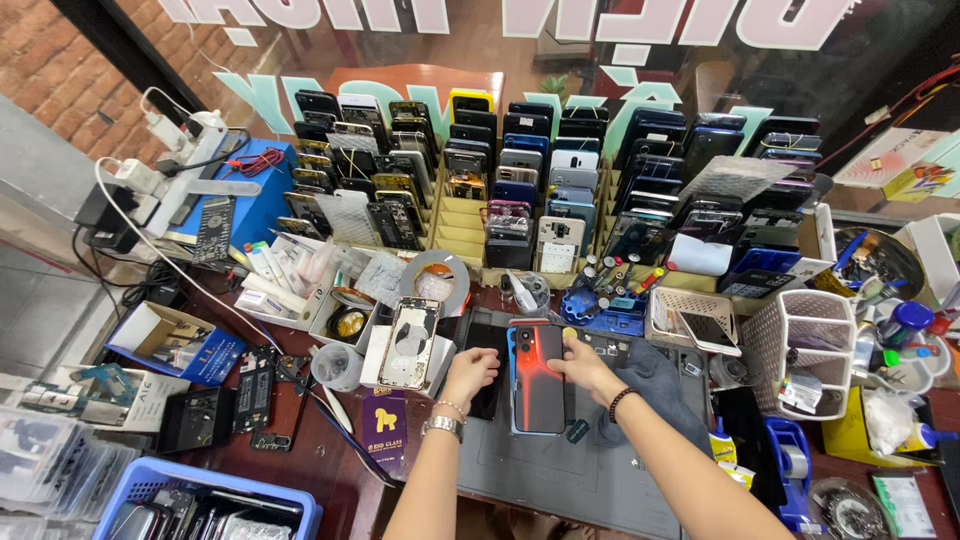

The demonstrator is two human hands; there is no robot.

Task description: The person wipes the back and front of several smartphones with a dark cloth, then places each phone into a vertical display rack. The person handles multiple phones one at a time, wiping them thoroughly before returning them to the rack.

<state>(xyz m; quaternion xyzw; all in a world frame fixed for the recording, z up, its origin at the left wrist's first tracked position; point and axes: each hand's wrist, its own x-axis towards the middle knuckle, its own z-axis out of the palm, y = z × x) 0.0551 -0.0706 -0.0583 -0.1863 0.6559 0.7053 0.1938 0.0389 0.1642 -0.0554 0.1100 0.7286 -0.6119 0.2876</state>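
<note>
Both grips rest on the red-and-black phone (538, 378), lying back-up on the grey mat (560, 460) at the desk's near edge: right hand (583, 367) fingers curled narrow on its top right corner, left hand (468, 372) pressing a black slab (487, 350) beside it, partly hidden. Mat's near half bare; grey cloth (655, 385) just right, phone racks (520, 180) crowd the far edge.

The phone back (538, 378) under the fingers is glossy, red fading to black, smooth plastic or glass. It lies on a matt grey rubbery mat (560, 460) over the dark, polished wooden bench (330, 450). A soft grey cloth (650, 385) is crumpled beside it. The left wrist carries a shiny metal bracelet (443, 426). White plastic baskets (800, 345) show open latticework; the blue crate (215, 490) is smooth plastic.
</note>
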